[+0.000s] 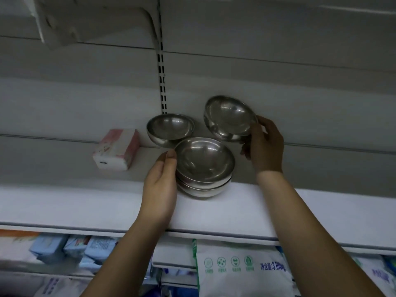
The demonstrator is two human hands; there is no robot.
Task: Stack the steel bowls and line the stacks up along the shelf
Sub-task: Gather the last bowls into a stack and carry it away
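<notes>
Our right hand [265,144] holds a tipped bowl [230,117], so we should lower it flat into the stack [204,168] our left hand [160,187] holds near the front edge of the shelf [85,206].

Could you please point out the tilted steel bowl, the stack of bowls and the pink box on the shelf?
tilted steel bowl [230,117], head view, inside of its basin.
stack of bowls [204,162], head view, inside of the top bowl.
pink box [116,150], head view, its near face.
</notes>
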